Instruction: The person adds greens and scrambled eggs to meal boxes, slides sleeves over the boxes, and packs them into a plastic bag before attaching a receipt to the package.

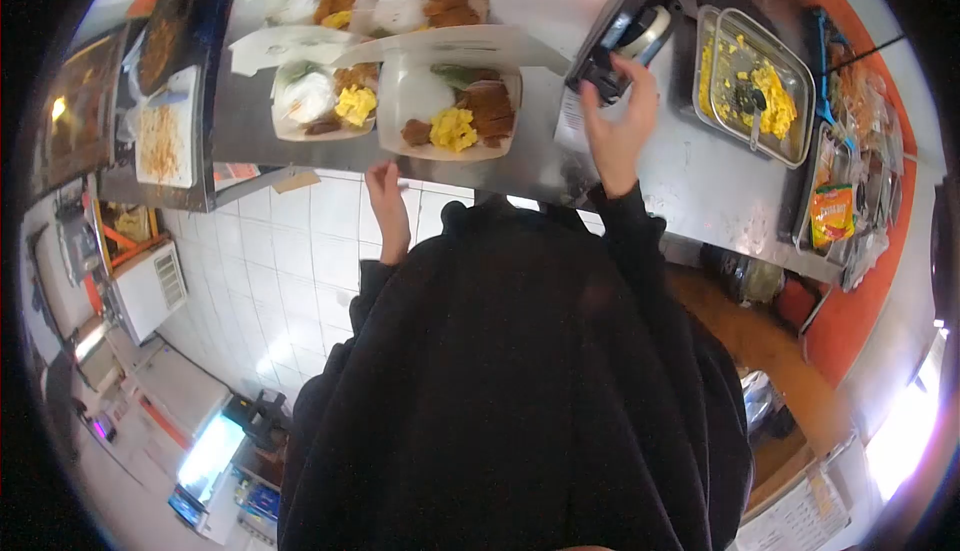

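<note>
"Grip, quick: your right hand point(622, 126) is at the near end of the black, boat-shaped tabletop dispenser with a pale roll inside point(620, 31), thumb and fingers parted."

"Where's the dispenser?"

"On the stainless-steel counter point(660, 171), between the open boxes and the rectangular metal tray point(792, 141) of yellow egg. White printed paper strip point(570, 121) just beside its near end."

"What could go wrong?"

"Pull sideways and the dispenser might skid, since your other hand isn't bracing it. Bunch your fingers and anything sticky there could fold on itself."

"And the boxes?"

"Nearest on the right: open white paperboard box point(400, 81), close to the counter's front edge. Knock it with your left hand point(388, 196) or that black sleeve and it could tip, losing the crumbly yellow scrambled egg point(453, 131) and brown slices point(492, 113). Lid's up, too; easy to snag."

"Grip again, how wide?"

"Right: moderate gap, fingers bent, fingertips overlapping the dispenser. Probably touching; can't make out whether you're pinching something thin."

"Left?"

"Loosely curled, by the counter edge below that box, apart from the dispenser. Something small and greyish by your fingertips; held or not, unclear."
</note>
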The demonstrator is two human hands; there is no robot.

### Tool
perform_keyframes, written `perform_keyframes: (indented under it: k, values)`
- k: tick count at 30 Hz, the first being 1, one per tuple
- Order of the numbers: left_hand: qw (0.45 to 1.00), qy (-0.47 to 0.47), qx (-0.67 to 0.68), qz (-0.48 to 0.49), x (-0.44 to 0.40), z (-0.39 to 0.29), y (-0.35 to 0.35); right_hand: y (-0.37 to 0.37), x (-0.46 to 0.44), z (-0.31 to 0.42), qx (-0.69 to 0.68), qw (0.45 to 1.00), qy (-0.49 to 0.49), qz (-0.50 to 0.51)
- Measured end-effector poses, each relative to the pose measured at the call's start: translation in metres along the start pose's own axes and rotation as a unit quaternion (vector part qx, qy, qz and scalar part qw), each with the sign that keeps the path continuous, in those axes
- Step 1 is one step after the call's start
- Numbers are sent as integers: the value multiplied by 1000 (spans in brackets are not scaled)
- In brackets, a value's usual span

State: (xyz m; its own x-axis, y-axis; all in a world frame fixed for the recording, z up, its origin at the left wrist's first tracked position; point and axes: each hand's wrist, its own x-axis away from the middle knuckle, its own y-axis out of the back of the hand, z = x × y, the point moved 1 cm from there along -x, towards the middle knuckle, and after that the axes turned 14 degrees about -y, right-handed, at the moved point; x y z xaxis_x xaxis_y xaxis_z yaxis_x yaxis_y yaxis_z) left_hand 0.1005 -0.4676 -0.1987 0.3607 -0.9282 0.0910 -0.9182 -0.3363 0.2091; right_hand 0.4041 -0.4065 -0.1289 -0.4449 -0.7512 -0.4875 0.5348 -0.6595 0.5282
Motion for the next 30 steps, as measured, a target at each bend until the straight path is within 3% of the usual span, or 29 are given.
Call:
perform_keyframes:
  k: [1, 3, 5, 6, 9, 10, 12, 13, 14, 15, 17, 18, 21, 22, 24, 25, 26, 30]
  values:
    - [999, -42, -2, 2, -10, 3, -2, -14, -18, 22, 12, 998, 55, -9]
    - [992, -124, -7, 5, -28, 7, -8, -43, -33, 39, -31, 994, 65, 79]
    - [986, -80, -139, 50, -33, -17, -16, -66, -34, 43, -128, 952, -26, 276]
    - [978, -98, -178, 40, -30, -31, -20, -61, -38, 53, -28, 943, -49, 329]
    - [959, -170, -200, 105, -23, -7, -10, -66, -28, 20, -48, 897, 54, 437]
    - [974, -91, -157, 138, -15, -7, -10, -64, -24, 11, -64, 898, 100, 423]
    - [968, -162, -181, 59, 7, -11, -16, -59, -9, -3, -96, 896, 188, 390]
    - [961, -197, -194, 20, 13, -11, -19, -57, 1, -5, -72, 911, 177, 367]
    - [941, -268, -190, -83, 15, -7, -18, -54, 12, -8, -47, 924, 163, 343]
    - [910, -337, -240, -40, 12, -17, -18, -54, 22, -13, -21, 936, 149, 318]
    - [819, -466, -332, 48, -6, -49, -18, -66, 38, -25, -100, 938, 83, 321]
    - [821, -463, -294, 163, -20, -49, -24, -71, 43, -28, -157, 932, 42, 324]
    - [813, -438, -336, 183, -29, -28, -38, -75, 48, -16, -300, 877, -104, 360]
    - [863, -413, -241, 159, -28, -26, -44, -74, 45, -11, -340, 849, -156, 372]
    - [931, -347, -42, 108, -22, -23, -57, -61, 23, -1, -205, 853, -163, 452]
    - [945, -297, -11, 133, -24, -28, -56, -54, 13, 2, -135, 846, -166, 487]
    - [956, -245, 20, 158, -29, -34, -52, -56, 3, -2, -89, 861, -107, 490]
    - [970, -85, 34, 224, -49, -81, -31, -53, -32, 10, -87, 799, -85, 589]
